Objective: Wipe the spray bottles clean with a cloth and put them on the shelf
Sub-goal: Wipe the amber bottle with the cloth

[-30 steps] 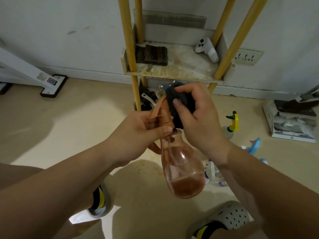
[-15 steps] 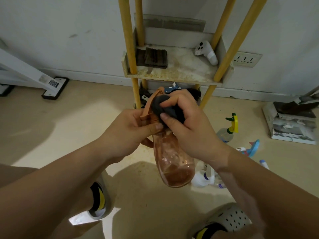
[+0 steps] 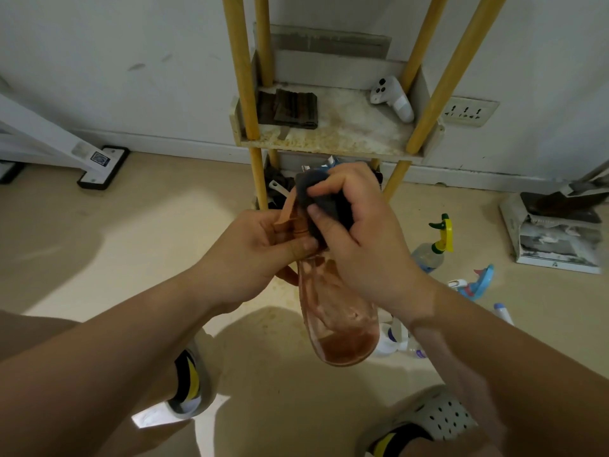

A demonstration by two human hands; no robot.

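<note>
Spray bottle (image 3: 336, 318), the amber see-through one, hangs in mid-air in front of the person, its round bottom tipped toward them and a little reddish liquid pooled at the low end. The left hand (image 3: 253, 255) grips it at the neck, fingers curled round just under the orange trigger head (image 3: 290, 212), thumb lying across the collar. The right hand (image 3: 359, 232) has a dark cloth (image 3: 316, 196) bunched in its curled fingers and presses it against the top of the sprayer, thumb on the cloth's near face. Both hands meet at the bottle's neck, touching or nearly so.

Straight behind them stands the shelf (image 3: 333, 143), a stained pale board carried on yellow poles against the wall. A folded dark rag (image 3: 290, 108) lies at its left end and a white controller (image 3: 393, 97) at its right end, the two well apart. Under the board some dark clutter sits half hidden by the hands; I cannot make out what it is.

On the floor (image 3: 131, 225) to the right lie other bottles: a clear one with a yellow and green sprayer (image 3: 435, 245), a blue-headed one (image 3: 478, 282) just beyond the right wrist, and a white one (image 3: 392, 341) partly behind the amber bottle. A wall socket (image 3: 468, 112) sits right of the shelf. The person's two slippered feet show at the bottom edge.
</note>
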